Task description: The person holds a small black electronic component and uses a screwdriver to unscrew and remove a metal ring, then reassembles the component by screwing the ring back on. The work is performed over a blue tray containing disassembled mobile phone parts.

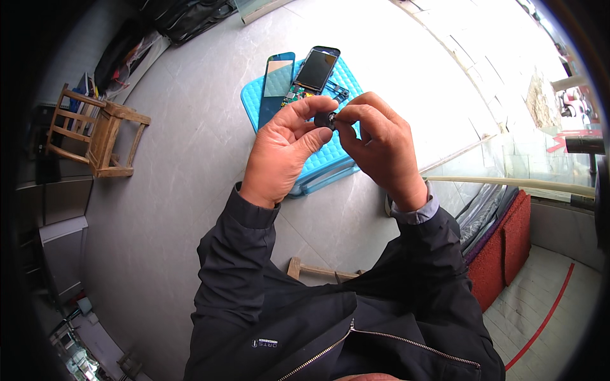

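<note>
My left hand [279, 149] is closed, pinching a small round black part [324, 120] between thumb and fingers. The part is held above a blue plastic stool [249, 95]. From the other side my right hand [384, 140] reaches in, its thumb and forefinger pinched together at the part's edge. Whatever lies between those fingertips is too small to make out. On the stool top rest a flat dark glass panel [277, 79], a dark screen in a frame [318, 68], a green circuit board [293, 95] and a black plastic piece [339, 93]. My hands partly cover the board.
A wooden chair [105, 136] stands at the left on grey tiled floor [178, 190]. Black bags [184, 16] lie at the far left. Red matting [508, 244] leans against a low ledge at the right. A wooden bar [318, 271] shows near my knees.
</note>
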Tool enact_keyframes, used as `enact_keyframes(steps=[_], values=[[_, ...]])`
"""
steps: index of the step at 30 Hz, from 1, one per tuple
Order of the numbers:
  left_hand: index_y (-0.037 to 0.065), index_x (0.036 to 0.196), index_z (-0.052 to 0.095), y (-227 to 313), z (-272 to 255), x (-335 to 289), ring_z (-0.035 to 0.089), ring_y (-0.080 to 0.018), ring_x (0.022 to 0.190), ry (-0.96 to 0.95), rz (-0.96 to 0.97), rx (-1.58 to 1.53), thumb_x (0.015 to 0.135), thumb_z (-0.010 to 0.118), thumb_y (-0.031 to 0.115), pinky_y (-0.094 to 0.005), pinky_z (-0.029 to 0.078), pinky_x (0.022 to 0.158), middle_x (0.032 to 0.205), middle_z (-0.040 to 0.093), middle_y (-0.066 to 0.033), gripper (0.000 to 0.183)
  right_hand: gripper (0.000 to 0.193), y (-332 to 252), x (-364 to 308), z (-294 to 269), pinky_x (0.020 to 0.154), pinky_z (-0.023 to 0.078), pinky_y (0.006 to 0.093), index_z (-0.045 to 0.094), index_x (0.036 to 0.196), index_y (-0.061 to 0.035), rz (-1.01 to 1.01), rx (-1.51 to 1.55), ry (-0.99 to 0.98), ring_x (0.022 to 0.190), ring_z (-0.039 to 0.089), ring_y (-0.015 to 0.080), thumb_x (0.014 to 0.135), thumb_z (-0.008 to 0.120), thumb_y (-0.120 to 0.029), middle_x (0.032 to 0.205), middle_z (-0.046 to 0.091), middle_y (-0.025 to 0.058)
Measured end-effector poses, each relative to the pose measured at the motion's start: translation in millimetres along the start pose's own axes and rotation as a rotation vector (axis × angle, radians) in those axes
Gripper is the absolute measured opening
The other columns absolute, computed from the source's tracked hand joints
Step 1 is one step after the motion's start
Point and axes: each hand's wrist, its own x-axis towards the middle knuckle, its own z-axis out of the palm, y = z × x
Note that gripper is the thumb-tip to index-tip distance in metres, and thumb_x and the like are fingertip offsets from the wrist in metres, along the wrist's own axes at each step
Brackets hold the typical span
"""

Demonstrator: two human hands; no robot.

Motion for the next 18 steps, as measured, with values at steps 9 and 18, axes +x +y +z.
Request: enact_keyframes(steps=[9,18], values=[[0.003,0.137,0.064,3.8,0.3,-2.1,0.067,-0.0125,0.115,-0.032,-0.012,0.026,0.101,0.07,-0.002,-0.0275,0.054,0.104,0.128,0.07,-0.0041,0.036,0.022,1.2,-0.2,3.9,0.059,0.057,0.0339,0.066,0.095,-0.0093,-0.045,-0.033,0.03,0.07,0.07,0.0247,0.08,0.08,0.0,0.091,0.066,0.0046],[0.002,0.139,0.062,6.5,0.6,-3.3,0.066,-0.0121,0.115,-0.04,-0.042,0.052,0.103,0.068,0.0,-0.028,0.054,0.102,0.129,0.069,-0.004,0.036,0.024,5.1,-0.7,4.1,0.054,0.054,0.0339,0.066,0.097,-0.01,-0.109,-0.044,0.041,0.066,0.068,0.024,0.08,0.08,0.0,0.089,0.064,0.0032]])
